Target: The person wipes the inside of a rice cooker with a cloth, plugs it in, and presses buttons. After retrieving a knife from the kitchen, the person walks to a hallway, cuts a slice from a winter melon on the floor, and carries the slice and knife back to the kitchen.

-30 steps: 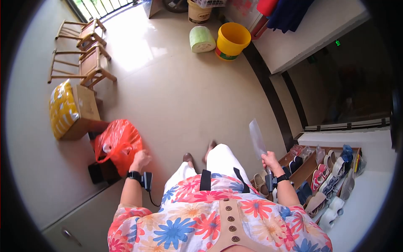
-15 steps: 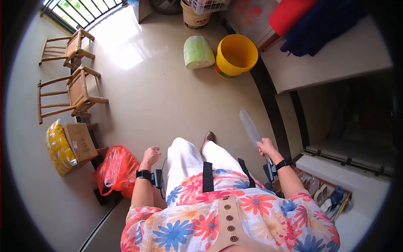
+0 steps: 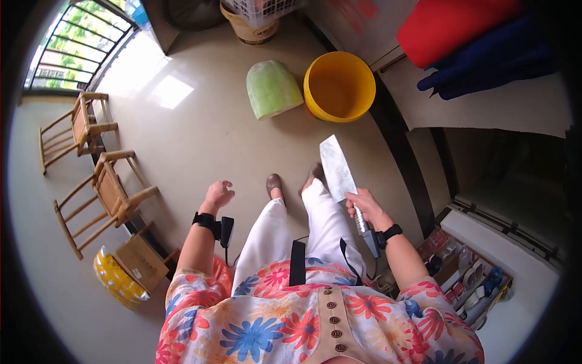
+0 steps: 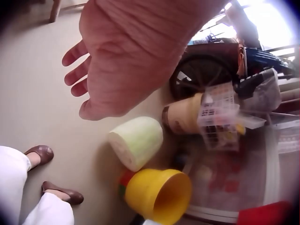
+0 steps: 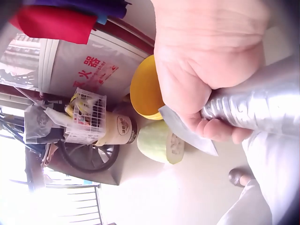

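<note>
Right grip (image 3: 364, 205) holds the knife (image 3: 339, 173) by its handle (image 3: 360, 219), blade (image 3: 335, 159) jutting forward.

Count, room floor and about: mostly ones and twos.
Bamboo chairs (image 3: 112, 188), two; bare hands (image 3: 220, 195), two; worn brown shoes (image 3: 274, 182), two; wrist straps (image 3: 388, 233), two. Singles: cleaver (image 3: 337, 168), cut melon (image 3: 273, 91), yellow bucket (image 3: 339, 88), beige bucket (image 3: 251, 33), white basket (image 3: 260, 9), cardboard box (image 3: 140, 264), yellow packet (image 3: 118, 279). Racked shoes (image 3: 473, 276): several, too small to tally.

Both forearms (image 3: 196, 247) reach forward, the left grip (image 3: 219, 195) loosely bent, the right grip (image 3: 366, 207) curled closed.
</note>
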Demonstrator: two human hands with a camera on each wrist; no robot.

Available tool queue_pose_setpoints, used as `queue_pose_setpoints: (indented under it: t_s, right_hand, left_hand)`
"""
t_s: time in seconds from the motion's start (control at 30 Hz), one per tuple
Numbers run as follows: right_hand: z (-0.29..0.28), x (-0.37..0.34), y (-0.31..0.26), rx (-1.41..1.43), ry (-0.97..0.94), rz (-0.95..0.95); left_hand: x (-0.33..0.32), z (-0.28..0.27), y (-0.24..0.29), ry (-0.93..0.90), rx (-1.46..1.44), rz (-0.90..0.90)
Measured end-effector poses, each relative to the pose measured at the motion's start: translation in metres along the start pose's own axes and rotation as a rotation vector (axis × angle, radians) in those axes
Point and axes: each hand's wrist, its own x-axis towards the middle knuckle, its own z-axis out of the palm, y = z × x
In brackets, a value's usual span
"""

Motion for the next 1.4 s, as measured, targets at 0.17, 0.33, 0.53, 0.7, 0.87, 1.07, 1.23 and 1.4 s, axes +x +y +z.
queue_pose_setpoints:
  t_s: [0.17,0.33,0.53,0.7,0.87,1.07,1.23,1.4]
  right_hand:
    - [0.019,0.06,-0.007,0.133,-0.115,0.118]
    - [0.023,0.099,-0.004,0.084,-0.127,0.195]
    - [0.041,0.13,0.013,0.356,-0.136,0.326]
    - [0.073,0.156,0.052,0.658,-0.199,0.366]
    - [0.09,0.165,0.082,0.903,-0.323,0.457]
    - [0.081,0.167,0.06,0.971,-0.364,0.513]
    - [0.077,0.171,0.052,1.049,-0.392,0.474]
    - [0.076,0.176,0.054,1.085,-0.404,0.478]
  left_hand:
    - [0.07,-0.039,0.055,0.043,0.004,0.017]
    - [0.14,-0.036,0.108,-0.011,0.02,0.031]
    - [0.251,-0.012,0.14,0.046,0.074,0.138]
    - [0.343,0.004,0.147,0.136,-0.084,0.061]
    - [0.383,0.023,0.178,0.222,-0.023,-0.093]
    - [0.389,0.048,0.201,0.319,0.184,-0.091]
    - [0.395,0.054,0.184,0.394,0.201,0.031]
    - [0.399,0.055,0.179,0.452,0.241,0.15]
